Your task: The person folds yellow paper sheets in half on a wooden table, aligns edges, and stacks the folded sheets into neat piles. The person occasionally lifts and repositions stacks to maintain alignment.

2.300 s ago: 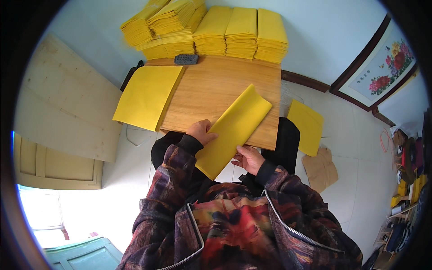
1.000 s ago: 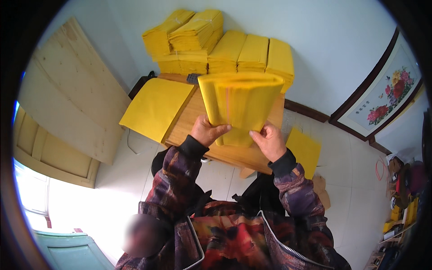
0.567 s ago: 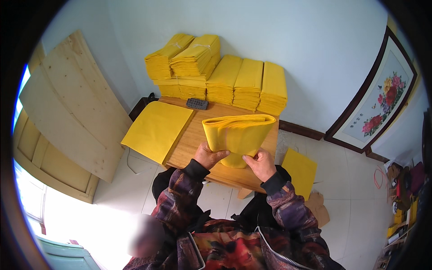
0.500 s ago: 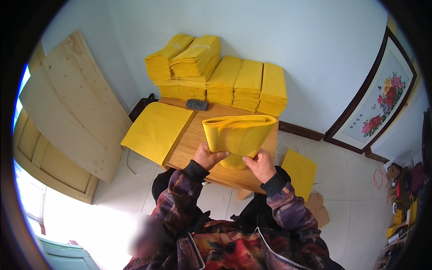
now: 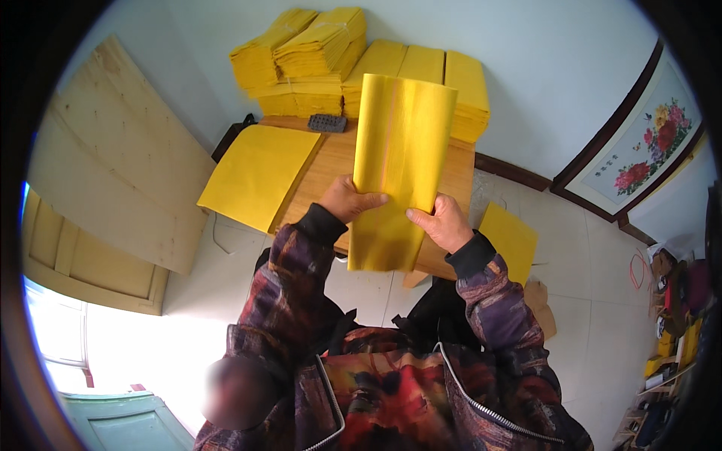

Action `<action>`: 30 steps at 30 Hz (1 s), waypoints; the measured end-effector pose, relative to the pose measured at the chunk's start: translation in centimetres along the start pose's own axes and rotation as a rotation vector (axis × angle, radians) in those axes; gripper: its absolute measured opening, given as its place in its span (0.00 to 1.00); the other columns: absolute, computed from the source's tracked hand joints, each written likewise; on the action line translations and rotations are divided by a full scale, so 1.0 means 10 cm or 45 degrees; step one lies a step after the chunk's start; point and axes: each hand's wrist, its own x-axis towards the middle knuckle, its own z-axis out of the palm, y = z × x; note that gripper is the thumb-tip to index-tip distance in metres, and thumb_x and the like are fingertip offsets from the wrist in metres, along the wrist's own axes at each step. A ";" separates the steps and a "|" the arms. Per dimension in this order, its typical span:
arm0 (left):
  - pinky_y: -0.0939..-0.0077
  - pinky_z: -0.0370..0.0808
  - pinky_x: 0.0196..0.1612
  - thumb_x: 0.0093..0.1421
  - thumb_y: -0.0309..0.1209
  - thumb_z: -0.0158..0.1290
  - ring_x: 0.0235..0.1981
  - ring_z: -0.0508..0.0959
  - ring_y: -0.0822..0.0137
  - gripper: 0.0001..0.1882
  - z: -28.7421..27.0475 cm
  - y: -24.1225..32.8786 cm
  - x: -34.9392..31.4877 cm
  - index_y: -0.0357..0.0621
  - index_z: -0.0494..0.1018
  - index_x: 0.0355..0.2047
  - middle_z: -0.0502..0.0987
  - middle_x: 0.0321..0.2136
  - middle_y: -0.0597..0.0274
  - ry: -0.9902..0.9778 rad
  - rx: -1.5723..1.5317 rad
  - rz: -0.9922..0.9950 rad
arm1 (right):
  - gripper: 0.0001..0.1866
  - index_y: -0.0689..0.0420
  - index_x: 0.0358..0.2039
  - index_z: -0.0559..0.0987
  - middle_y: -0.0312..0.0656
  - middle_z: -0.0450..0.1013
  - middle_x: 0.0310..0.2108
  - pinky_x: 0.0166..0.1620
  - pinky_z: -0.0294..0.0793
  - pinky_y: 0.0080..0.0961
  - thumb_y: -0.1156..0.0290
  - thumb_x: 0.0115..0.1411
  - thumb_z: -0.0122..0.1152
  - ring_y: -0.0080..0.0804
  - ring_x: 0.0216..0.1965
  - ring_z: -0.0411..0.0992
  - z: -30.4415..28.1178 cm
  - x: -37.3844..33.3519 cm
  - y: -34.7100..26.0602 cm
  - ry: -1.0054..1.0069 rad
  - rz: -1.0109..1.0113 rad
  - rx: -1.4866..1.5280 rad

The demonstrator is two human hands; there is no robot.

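Observation:
A folded stack of yellow paper [image 5: 406,143], with a faint reddish stripe down its face, is held up in front of me over the wooden table [image 5: 331,177]. My left hand [image 5: 350,200] grips its left edge, thumb pressed on the near face. On the right edge my right hand [image 5: 445,224] has the same kind of hold, thumb toward the middle. The fingers behind the paper are hidden. To the left, flat yellow paper [image 5: 259,177] lies over the table's edge. A dark grey bumpy block [image 5: 327,123] rests behind it.
Tied and folded yellow paper bundles [image 5: 316,56] are piled at the table's back against the wall. More yellow paper [image 5: 508,240] is low on the right, beside brown cardboard [image 5: 539,308]. A wooden board [image 5: 113,158] leans at left; a framed flower picture [image 5: 639,150] stands at right.
Both hands have raised and tilted the folded yellow paper, so its long flat face now shows instead of its folded top end. The whole view has shifted slightly.

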 end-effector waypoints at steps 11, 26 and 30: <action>0.73 0.77 0.42 0.57 0.29 0.58 0.38 0.79 0.66 0.19 -0.14 -0.86 0.03 0.35 0.70 0.48 0.78 0.40 0.57 -0.215 -0.216 -0.670 | 0.14 0.66 0.43 0.74 0.41 0.75 0.37 0.41 0.74 0.23 0.74 0.57 0.61 0.27 0.36 0.74 0.34 -0.30 0.68 0.091 0.665 0.586; 0.57 0.70 0.48 0.51 0.36 0.57 0.45 0.74 0.50 0.30 -0.39 -0.62 0.58 0.45 0.64 0.54 0.75 0.43 0.51 0.243 1.458 0.209 | 0.14 0.64 0.40 0.72 0.38 0.74 0.30 0.34 0.72 0.21 0.65 0.61 0.58 0.22 0.31 0.72 0.62 -0.84 0.51 -0.511 0.466 0.262; 0.59 0.64 0.57 0.51 0.31 0.58 0.57 0.65 0.49 0.32 0.09 -0.70 -0.23 0.44 0.63 0.57 0.65 0.58 0.53 0.234 1.474 0.304 | 0.10 0.62 0.38 0.72 0.43 0.74 0.28 0.35 0.72 0.27 0.68 0.61 0.56 0.30 0.30 0.73 0.47 -0.62 0.37 -0.228 0.150 0.078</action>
